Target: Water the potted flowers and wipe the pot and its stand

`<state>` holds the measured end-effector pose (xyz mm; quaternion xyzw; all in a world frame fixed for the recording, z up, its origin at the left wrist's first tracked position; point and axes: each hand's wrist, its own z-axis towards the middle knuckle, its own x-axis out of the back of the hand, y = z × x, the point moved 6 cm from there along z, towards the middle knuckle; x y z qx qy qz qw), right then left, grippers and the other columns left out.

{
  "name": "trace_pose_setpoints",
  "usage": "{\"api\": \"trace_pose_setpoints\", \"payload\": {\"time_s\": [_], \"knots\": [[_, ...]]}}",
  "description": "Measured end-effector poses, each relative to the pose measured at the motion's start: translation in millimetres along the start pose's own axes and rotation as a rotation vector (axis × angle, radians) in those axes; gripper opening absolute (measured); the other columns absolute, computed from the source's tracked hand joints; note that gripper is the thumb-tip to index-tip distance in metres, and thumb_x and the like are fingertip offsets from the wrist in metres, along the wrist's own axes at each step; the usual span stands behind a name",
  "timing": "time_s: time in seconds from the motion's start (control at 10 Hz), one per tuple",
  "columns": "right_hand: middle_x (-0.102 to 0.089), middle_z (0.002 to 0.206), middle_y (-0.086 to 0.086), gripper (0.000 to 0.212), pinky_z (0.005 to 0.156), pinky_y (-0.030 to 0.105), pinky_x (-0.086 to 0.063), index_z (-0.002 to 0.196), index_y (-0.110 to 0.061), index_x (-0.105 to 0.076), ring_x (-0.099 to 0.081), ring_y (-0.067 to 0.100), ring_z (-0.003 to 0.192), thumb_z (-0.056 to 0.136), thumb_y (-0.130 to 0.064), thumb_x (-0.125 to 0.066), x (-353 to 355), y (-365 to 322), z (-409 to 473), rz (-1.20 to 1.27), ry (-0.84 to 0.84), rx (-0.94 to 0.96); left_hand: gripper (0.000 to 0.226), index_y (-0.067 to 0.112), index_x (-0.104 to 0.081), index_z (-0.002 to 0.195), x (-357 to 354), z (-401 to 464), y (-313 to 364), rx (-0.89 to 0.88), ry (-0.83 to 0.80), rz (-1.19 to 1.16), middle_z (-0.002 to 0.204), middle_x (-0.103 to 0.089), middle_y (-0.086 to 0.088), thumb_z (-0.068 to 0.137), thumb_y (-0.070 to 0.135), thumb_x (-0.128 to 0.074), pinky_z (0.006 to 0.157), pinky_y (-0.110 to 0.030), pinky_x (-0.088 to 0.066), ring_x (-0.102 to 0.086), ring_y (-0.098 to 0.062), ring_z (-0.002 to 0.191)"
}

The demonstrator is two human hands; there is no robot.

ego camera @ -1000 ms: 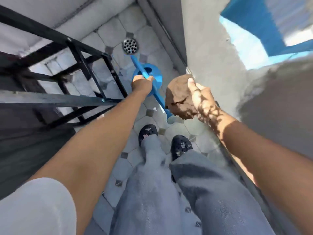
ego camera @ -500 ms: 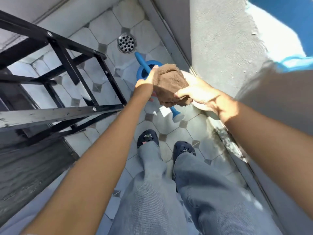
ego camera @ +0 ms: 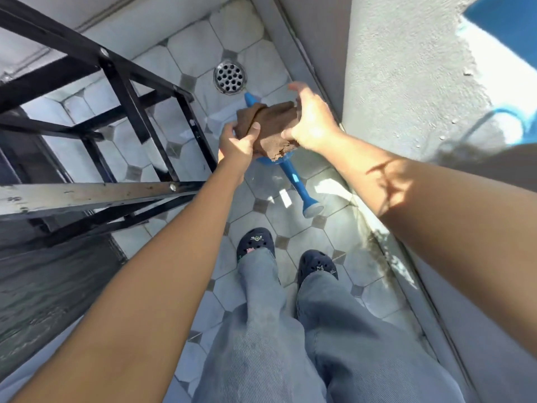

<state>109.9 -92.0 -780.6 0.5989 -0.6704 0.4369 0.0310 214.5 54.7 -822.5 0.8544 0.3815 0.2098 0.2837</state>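
**Cloth gathered in both hands above the watering can**

A brown cloth is held between the two hands over the tiled floor. The left hand is clenched on the cloth's near-left edge, thumb pressed on top. The right hand grips the right side with its lower fingers, while the upper fingers are spread loose. A blue watering can is seen below the cloth; whether it is carried by the left hand or rests on the floor cannot be told. Its spout points towards the shoes. A round drain is set in the tiles beyond it. The black metal stand is just left of the hands. No pot or flowers are in view.

Wiping is judged to be the step being prepared. With the right grip half open, the cloth could be dropped onto the can or the floor, which looks wet in places, and be soaked. If the can is lifted carelessly, water could be spilled over the shoes. The stand's bars are close enough for knuckles to be knocked.
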Motion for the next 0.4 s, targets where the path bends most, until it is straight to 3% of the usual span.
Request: {"api": "trace_pose_setpoints", "payload": {"time_s": [0.1, 0.2, 0.3, 0.4], "knots": [[-0.04, 0.147, 0.01, 0.083, 0.112, 0.041, -0.034, 0.152, -0.025, -0.027, -0.036, 0.031, 0.137, 0.083, -0.035, -0.072, -9.6, 5.7, -12.3, -0.055, 0.001, -0.025, 0.061, 0.01, -0.043, 0.133, 11.6, -0.6, 0.7, -0.116, 0.189, 0.358, 0.126, -0.057, -0.012, 0.084, 0.036, -0.068, 0.093, -0.026, -0.045, -0.057, -0.022, 0.107], [-0.048, 0.146, 0.012, 0.063, 0.105, 0.033, -0.038, 0.153, -0.027, -0.029, -0.045, 0.032, 0.133, 0.095, -0.029, -0.053, -36.8, 22.8, -21.1, -0.069, -0.139, -0.06, 0.047, 0.011, -0.051, 0.132, 3.0, -10.1, 2.0, -0.335, 0.065, 0.461, 0.126, -0.058, -0.01, 0.088, 0.022, -0.064, 0.098, -0.03, -0.044, -0.057, -0.021, 0.11], [-0.054, 0.137, 0.012, 0.06, 0.089, 0.032, -0.041, 0.154, -0.035, -0.022, -0.053, 0.031, 0.12, 0.098, -0.024, -0.04, -36.3, 17.1, -36.8, -0.037, -0.138, -0.075, 0.055, 0.019, -0.044, 0.143, -7.5, -26.8, -6.1, -0.249, -0.175, 0.571, 0.138, -0.056, -0.003, 0.091, 0.023, -0.061, 0.103, -0.021, -0.037, -0.053, -0.017, 0.125], [-0.058, 0.124, 0.002, 0.05, 0.067, 0.025, -0.04, 0.145, -0.037, -0.037, -0.056, 0.02, 0.092, 0.095, -0.031, -0.042, -28.1, 22.7, -52.8, 0.06, -0.136, -0.138, 0.06, 0.02, -0.034, 0.149, -2.2, -48.9, 12.8, -0.326, -0.189, 0.673, 0.148, -0.047, -0.007, 0.093, 0.025, -0.056, 0.11, -0.028, -0.033, -0.043, -0.023, 0.136]]}}
